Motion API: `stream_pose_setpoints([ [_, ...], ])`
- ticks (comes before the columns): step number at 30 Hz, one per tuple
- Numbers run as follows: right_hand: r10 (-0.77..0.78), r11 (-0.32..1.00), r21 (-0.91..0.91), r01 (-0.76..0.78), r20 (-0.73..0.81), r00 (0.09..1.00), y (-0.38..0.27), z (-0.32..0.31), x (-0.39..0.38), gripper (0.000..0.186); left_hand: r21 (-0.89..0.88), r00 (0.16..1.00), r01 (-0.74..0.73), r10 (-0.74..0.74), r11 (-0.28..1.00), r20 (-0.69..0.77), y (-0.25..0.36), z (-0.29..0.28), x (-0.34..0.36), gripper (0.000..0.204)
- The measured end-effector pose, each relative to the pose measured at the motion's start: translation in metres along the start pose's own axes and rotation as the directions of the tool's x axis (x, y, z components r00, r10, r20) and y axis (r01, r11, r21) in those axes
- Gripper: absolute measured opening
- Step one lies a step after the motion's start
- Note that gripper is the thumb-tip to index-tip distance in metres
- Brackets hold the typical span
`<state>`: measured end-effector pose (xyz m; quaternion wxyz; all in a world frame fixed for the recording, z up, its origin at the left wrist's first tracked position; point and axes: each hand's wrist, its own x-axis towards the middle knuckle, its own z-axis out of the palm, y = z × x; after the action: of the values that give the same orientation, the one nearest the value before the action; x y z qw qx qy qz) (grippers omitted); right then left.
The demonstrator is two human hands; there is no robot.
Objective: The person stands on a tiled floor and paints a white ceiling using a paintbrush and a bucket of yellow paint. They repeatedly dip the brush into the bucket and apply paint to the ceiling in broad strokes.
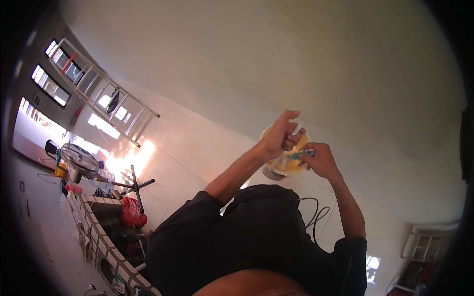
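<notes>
A round bucket [271,171] with a yellow interior and pale rim is in front of my body, below the pale wall [345,74]. My left hand [284,135] is over its upper part, fingers curled around a small white piece that I cannot make out, the thumb sticking up. My right hand [321,159] grips a tool with silver and teal parts [297,157] at the bucket's right side. The tool's lower part is pale and hard to tell apart from what is in the bucket.
An aluminium ladder [101,91] stands at the left. A fan [79,160], a tiled counter [101,234] and a red bag [132,212] are at the lower left. A black cable [316,217] hangs by my right side; a small barred window [424,241] is at the right.
</notes>
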<state>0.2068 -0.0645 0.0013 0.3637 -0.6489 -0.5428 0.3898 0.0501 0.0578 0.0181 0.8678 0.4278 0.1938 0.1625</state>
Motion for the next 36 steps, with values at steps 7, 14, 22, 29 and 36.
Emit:
stream_pose_setpoints([
  [7,-0.519,0.674,-0.670,0.311,-0.130,0.845,0.005,0.001,-0.004,0.019,-0.009,0.999,0.050,-0.050,0.999,-0.022,0.007,0.004,0.000,0.067],
  [14,-0.405,0.770,-0.608,0.191,-0.234,0.884,-0.011,-0.011,-0.032,0.019,-0.012,0.996,0.076,-0.077,0.997,-0.050,0.009,0.007,0.002,0.066],
  [22,0.139,0.977,0.170,-0.128,-0.057,0.989,0.015,-0.004,-0.009,0.023,0.039,0.997,0.081,-0.081,0.996,-0.018,0.008,0.006,0.008,0.069],
  [29,0.031,1.000,0.006,-0.031,-0.118,0.993,0.026,0.001,-0.007,0.023,0.066,0.996,0.093,-0.092,0.993,-0.013,0.002,-0.002,0.005,0.068],
  [36,-0.326,0.863,-0.492,0.116,-0.367,0.871,0.027,-0.001,-0.018,0.020,0.065,0.992,0.126,-0.126,0.990,-0.003,-0.006,-0.005,0.005,0.068],
])
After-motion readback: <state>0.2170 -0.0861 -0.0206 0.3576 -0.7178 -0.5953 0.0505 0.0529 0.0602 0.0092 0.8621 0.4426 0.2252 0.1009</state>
